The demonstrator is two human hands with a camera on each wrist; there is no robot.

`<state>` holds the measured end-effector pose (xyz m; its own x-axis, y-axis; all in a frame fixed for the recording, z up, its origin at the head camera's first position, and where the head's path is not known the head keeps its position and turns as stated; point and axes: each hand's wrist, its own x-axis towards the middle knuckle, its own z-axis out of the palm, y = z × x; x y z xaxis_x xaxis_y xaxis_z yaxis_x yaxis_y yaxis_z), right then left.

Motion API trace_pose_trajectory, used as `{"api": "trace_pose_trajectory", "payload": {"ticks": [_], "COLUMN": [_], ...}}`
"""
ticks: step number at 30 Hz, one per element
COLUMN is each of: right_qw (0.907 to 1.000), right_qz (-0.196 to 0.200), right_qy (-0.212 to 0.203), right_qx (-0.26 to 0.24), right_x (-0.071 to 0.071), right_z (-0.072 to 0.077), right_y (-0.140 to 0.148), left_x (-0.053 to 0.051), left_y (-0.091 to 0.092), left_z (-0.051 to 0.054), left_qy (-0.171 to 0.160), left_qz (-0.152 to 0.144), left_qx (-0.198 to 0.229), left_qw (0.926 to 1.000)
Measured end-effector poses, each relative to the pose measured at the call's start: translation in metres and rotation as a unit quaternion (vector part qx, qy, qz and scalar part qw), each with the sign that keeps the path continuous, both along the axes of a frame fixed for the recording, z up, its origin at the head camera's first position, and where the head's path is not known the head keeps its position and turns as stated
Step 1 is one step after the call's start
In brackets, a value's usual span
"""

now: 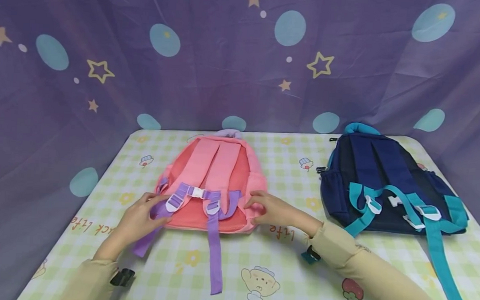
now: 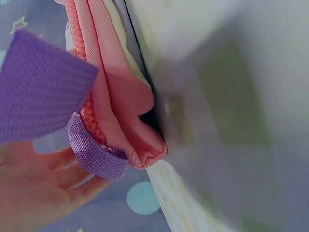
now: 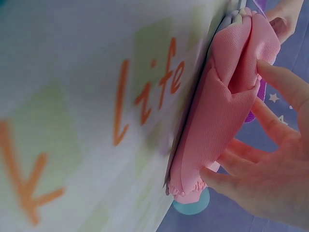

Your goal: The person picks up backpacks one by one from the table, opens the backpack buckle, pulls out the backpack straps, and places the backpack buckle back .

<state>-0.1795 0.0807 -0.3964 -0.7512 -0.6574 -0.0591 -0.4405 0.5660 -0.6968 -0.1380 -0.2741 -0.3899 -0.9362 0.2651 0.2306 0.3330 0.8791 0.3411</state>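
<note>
A pink backpack [image 1: 194, 165] with purple straps lies back panel up on the table, its lilac top handle at the far end. My left hand [image 1: 140, 219] is at its lower left corner, thumb and fingers apart, beside a purple strap [image 1: 160, 209]. In the left wrist view, the fingers pass behind a purple webbing loop [image 2: 96, 154]; no grip shows. My right hand [image 1: 271, 209] is at the bag's right side, and in the right wrist view its spread fingers touch the pink side pocket [image 3: 212, 116]. A white buckle [image 1: 197, 192] joins the two shoulder straps.
A navy backpack [image 1: 348, 166] with teal straps lies at the right of the table, also back panel up. One loose purple strap end [image 1: 215, 263] trails towards the front edge. A checked cloth [image 1: 292, 171] covers the table, and a purple patterned curtain [image 1: 219, 89] hangs behind.
</note>
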Motion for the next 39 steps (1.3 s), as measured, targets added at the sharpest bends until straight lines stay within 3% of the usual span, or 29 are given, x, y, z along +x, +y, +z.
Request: {"api": "trace_pose_trajectory", "payload": {"ticks": [16,39], "right_qw": [0.9992,0.9985], "right_qz": [-0.033,-0.046], "right_qy": [-0.021,-0.020], "right_qx": [0.005,0.022], "right_x": [0.004,0.009], "right_z": [-0.003,0.004], "right_y": [0.038,0.085], "left_x": [-0.004,-0.008], "left_y": [0.032,0.071], "left_z": [0.002,-0.005], "left_qy": [-0.024,0.009], "left_qz": [-0.025,-0.083], "left_qx": [0.001,-0.013], "left_qw": [0.9994,0.9964]}}
